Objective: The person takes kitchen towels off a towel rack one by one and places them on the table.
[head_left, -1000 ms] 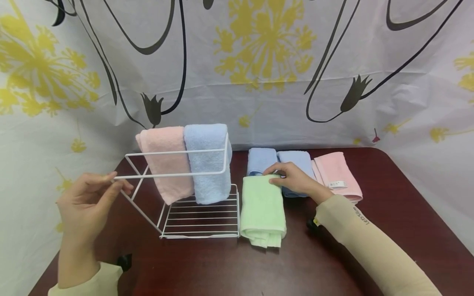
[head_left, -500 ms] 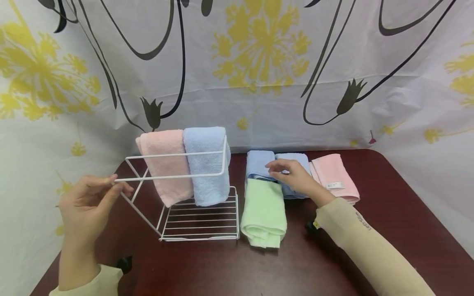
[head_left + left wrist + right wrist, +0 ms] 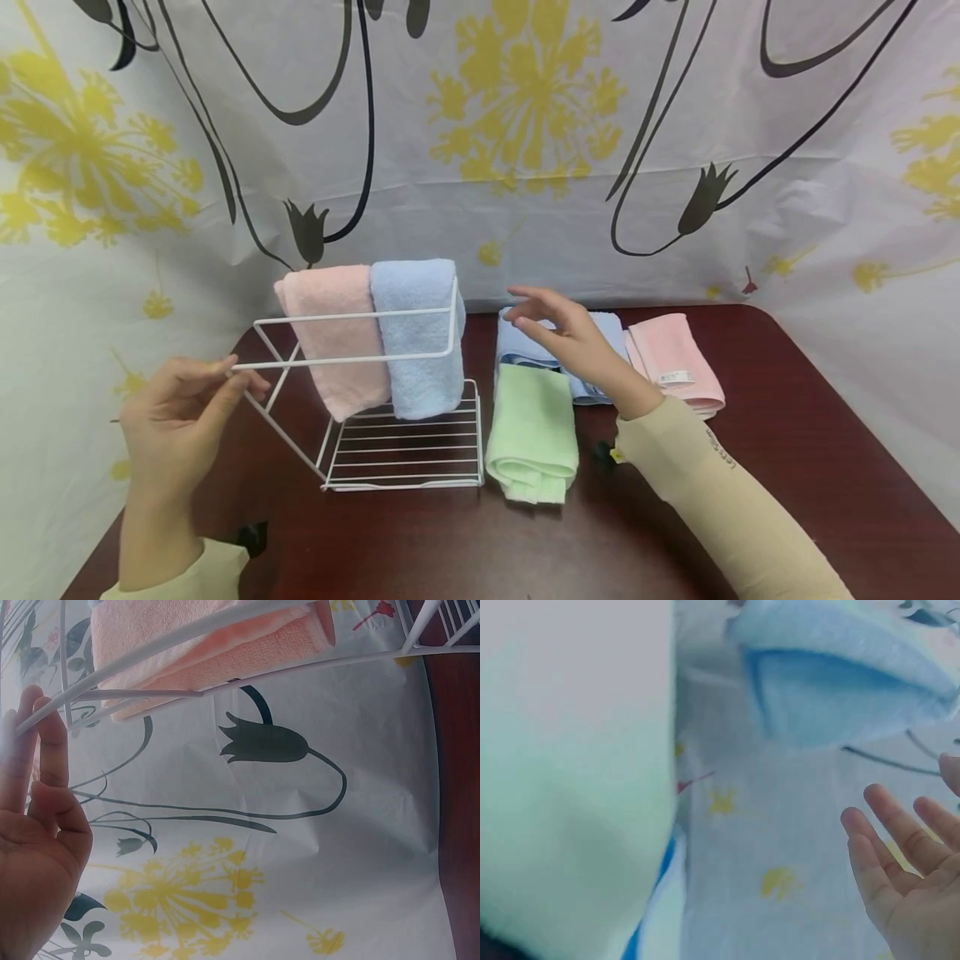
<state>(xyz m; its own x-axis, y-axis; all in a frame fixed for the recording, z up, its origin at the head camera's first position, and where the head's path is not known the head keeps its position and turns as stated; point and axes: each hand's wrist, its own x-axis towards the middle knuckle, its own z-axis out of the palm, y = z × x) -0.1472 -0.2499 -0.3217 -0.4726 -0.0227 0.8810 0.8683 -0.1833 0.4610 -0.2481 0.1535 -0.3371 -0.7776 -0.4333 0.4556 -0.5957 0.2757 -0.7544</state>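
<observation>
At the left, my left hand (image 3: 176,425) pinches the upper front corner of a white wire rack (image 3: 405,482) between thumb and fingers. Over the rack's top bars hang a folded pink towel (image 3: 337,337) and a folded blue towel (image 3: 420,375), side by side. My right hand (image 3: 573,337) hovers above the folded towels right of the rack, its fingers extended and holding nothing. Below it lies a folded green towel (image 3: 532,425), with a blue towel (image 3: 517,342) behind it. In the right wrist view the right hand (image 3: 922,877) is spread, apart from the hanging blue towel (image 3: 840,682).
Another folded blue towel (image 3: 611,329) lies partly hidden behind the right hand. Farther right is a folded pink towel (image 3: 675,358) with a white label. A patterned cloth (image 3: 420,192) hangs behind the dark red table (image 3: 405,550).
My right hand has let go of the green towel, risen, and moved left towards the rack, its fingers opening out. The left hand keeps its hold on the rack corner.
</observation>
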